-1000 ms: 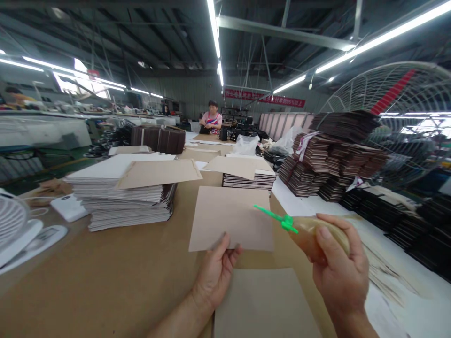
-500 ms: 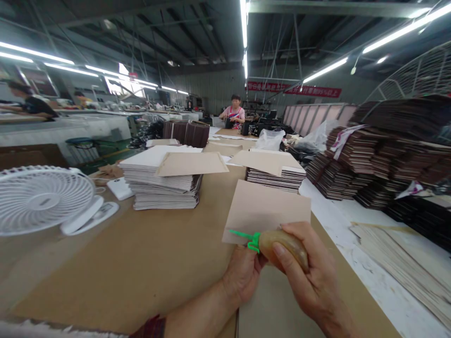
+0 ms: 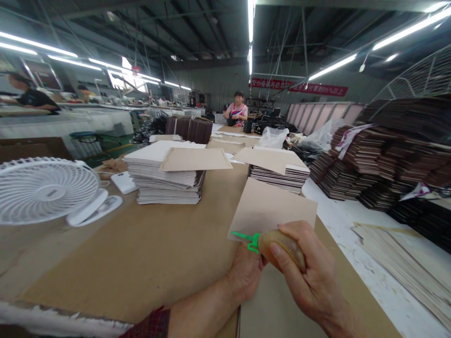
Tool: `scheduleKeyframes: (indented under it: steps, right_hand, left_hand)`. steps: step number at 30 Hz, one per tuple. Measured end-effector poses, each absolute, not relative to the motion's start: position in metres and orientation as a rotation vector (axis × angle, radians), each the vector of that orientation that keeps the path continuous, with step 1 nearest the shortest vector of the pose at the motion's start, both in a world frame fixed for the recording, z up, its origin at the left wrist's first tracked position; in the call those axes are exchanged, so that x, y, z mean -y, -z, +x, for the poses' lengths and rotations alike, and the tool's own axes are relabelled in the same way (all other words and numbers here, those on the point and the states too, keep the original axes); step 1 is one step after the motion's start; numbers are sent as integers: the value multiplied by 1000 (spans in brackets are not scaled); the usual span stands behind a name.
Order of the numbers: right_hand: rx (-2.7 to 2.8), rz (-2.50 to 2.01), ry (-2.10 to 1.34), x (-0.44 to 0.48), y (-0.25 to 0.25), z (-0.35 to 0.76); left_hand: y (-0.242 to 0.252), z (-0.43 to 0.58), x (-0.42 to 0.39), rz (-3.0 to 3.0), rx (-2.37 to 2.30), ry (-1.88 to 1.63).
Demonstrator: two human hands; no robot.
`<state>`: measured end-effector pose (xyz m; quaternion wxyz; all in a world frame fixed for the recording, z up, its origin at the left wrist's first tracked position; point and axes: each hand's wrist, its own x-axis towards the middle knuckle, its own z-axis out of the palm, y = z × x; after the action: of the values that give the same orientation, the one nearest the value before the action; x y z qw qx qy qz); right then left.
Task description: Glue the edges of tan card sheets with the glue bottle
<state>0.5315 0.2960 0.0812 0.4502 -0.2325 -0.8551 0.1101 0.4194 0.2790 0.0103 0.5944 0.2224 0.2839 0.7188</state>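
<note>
My right hand [image 3: 310,267] is wrapped around an amber squeeze bottle [image 3: 282,246], apparently a glue bottle, with a bright green nozzle [image 3: 246,236]. The bottle lies nearly sideways, its nozzle pointing left over the near-left part of a flat beige board [image 3: 275,204]. Whether the tip touches the board I cannot tell. Below the nozzle, my left hand [image 3: 246,270] grips the near edge of this board; its fingertips are partly hidden by the bottle and right hand. Under both hands lies a larger grey-beige panel [image 3: 278,305].
Ahead stand a stack of white-edged sheets [image 3: 169,180] and a dark-edged stack [image 3: 278,176], each topped with a beige piece. At left are a white fan [image 3: 49,192] and a phone [image 3: 124,182]. Dark brown piles [image 3: 373,155] rise at right. Another person [image 3: 237,110] works at the far end.
The view has shifted slightly, so the surroundings sit a little further right. The nozzle tip is slightly closer to the board's left edge. Both hands keep their hold.
</note>
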Motion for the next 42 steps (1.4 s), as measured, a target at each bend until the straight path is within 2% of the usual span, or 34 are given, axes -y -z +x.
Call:
scheduleKeyframes:
  steps: [15, 26, 33, 42]
  right_hand:
    - [2203, -564, -281, -295, -85, 534]
    - [2016, -607, -62, -311, -95, 539]
    - [2093, -583, -127, -305, -97, 539]
    - [1999, -563, 14, -313, -103, 544]
  left_hand:
    - [-9, 421, -279, 573, -709, -1699]
    - [-1, 423, -284, 464, -736, -1694]
    - [2, 424, -283, 479, -729, -1668]
    - [3, 427, -282, 485, -711, -1681]
